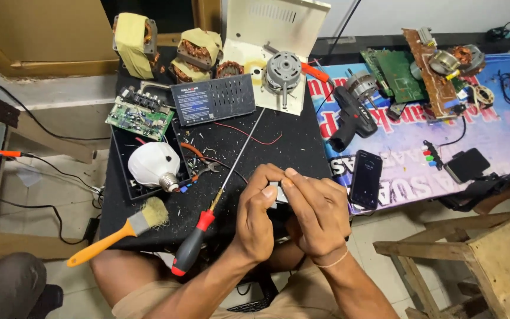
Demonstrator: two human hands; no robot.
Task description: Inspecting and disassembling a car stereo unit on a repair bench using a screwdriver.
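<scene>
Both hands' grip pinches a small white part: left hand (256, 215), right hand (317, 212), small white part (277, 193).
Held just right of the long screwdriver (216, 201) over the black desk (293, 150); the opened casing (149, 177) with the bulb (153, 165) suggests disassembly done, part work unfinished.

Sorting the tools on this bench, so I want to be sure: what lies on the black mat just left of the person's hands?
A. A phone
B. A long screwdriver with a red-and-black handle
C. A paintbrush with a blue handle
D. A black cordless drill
B: the long screwdriver lies slanted on the black mat beside the left hand, red-and-black handle nearest the person.
</scene>
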